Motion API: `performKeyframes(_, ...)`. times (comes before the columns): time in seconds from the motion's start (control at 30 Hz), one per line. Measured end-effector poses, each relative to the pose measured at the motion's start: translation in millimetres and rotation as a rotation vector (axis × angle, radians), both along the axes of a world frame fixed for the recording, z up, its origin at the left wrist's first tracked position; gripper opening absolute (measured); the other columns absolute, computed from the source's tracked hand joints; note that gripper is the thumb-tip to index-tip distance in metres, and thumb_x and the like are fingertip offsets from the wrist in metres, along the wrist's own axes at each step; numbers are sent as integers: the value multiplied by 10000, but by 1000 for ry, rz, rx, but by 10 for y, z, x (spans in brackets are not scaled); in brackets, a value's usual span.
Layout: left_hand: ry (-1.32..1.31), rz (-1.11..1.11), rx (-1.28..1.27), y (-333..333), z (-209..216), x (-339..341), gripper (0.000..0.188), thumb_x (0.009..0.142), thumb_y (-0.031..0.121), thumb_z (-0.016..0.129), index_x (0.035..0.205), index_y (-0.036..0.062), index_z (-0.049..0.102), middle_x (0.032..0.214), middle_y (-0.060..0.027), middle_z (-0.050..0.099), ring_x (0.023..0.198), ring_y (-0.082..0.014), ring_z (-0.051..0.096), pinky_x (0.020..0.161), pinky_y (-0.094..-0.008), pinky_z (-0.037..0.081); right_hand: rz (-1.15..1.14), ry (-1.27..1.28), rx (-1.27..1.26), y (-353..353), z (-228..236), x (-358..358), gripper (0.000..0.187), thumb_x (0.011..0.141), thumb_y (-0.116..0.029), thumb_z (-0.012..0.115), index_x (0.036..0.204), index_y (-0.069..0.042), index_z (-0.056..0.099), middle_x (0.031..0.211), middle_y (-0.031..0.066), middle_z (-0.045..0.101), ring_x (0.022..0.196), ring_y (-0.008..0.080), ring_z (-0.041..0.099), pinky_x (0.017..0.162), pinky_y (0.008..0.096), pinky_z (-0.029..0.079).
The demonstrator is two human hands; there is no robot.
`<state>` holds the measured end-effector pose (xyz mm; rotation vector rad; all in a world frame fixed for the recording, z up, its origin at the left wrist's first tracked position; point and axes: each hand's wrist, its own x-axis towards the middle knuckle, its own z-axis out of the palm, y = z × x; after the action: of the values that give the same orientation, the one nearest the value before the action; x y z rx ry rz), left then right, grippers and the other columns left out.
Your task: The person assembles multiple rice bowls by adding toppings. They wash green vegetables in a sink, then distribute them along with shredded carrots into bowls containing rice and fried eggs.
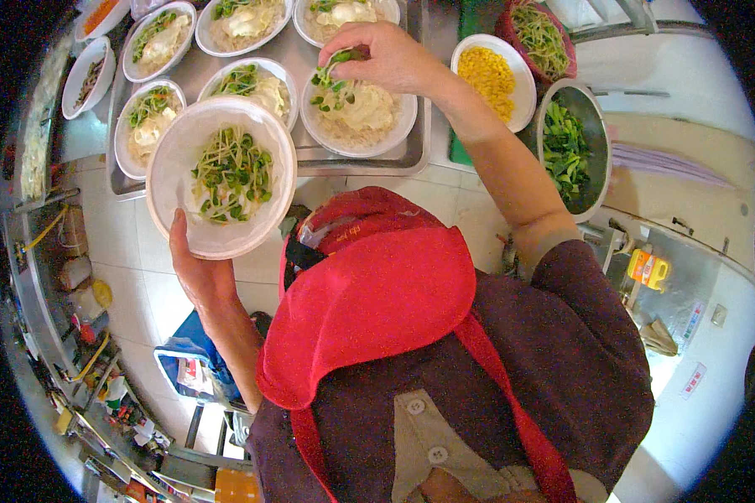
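Observation:
My left hand (200,267) grips the rim of a white bowl (172,172), thumb over its near edge. A heap of green sprouts (235,172) lies inside this bowl, which is tipped toward me. With my right hand (382,59) I pinch a small bunch of sprouts (334,82) just above a white bowl of rice (356,152). A pale, egg-like layer (377,109) covers part of that rice, and some green leaves lie at its left side. Several similar bowls, topped with sprouts and the same pale layer, stand on the metal tray (195,69).
Right of the tray are a bowl of corn (485,80), a red basket of sprouts (541,38) and a metal bowl of leafy greens (566,147). A green board (460,151) lies beside the tray. Below left stands a blue bin (166,362); a yellow jug (648,270) is at right.

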<state>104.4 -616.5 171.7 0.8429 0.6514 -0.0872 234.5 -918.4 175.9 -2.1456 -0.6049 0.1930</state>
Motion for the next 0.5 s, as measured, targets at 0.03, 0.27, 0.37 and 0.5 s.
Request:
performKeyframes(0.03,5,-3,0,-3,3,-10,579,854,258,506,1333,13,290,1291,-164,414,1172,-291,427,974,-425,352,6,-17,32,24,-101,28,156,762,-46,612,916,-47,641,916,21,592,799,90,551,691,221,444)
performKeyframes(0.27,45,-25,-6,-42,6,-71,565,854,262,513,1322,16,313,1282,-151,430,1172,-281,428,972,-422,353,73,-136,-127,-254,-578,147,208,708,-30,640,914,-55,633,937,42,601,826,174,579,740,273,463)
performKeyframes(0.37,37,-36,8,-51,-13,-68,556,853,267,517,1314,17,330,1273,-150,439,1171,-275,430,970,-420,355,105,-89,-254,-374,-679,115,231,684,-58,667,912,-67,630,971,49,604,897,219,572,782,303,458)
performKeyframes(0.5,44,-41,27,-84,15,-48,555,852,269,523,1310,18,336,1270,-149,444,1165,-274,437,967,-418,359,53,-435,-491,-362,-478,-62,252,666,-137,684,910,-96,638,931,45,602,933,238,547,807,353,449)
